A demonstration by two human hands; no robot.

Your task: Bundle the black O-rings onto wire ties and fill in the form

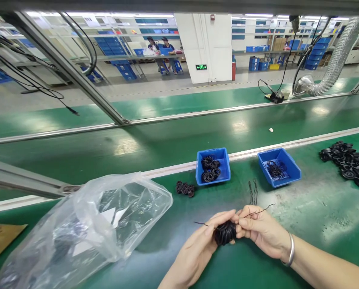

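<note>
My left hand (199, 243) is closed around a bundle of black rubber rings (225, 233) just above the green work surface. A thin black twist tie (268, 208) runs through the bundle; one end sticks out past my left fingers, the other past my right. With thumb and fingertips, my right hand (262, 228) pinches the tie at the bundle's right side. Two more wavy black twist ties (253, 192) lie on the surface beyond my hands. Farther back, one blue bin (200, 178) contains ring bundles, and another blue bin (295, 173) contains loose black rings.
A clear plastic bag (101, 224) spreads across the left side. Small dark bundled parts (184, 188) lie left of the bins, and a heap of black round parts (351, 164) sits at far right. A metal rail (239, 154) runs behind the bins. People sit far off.
</note>
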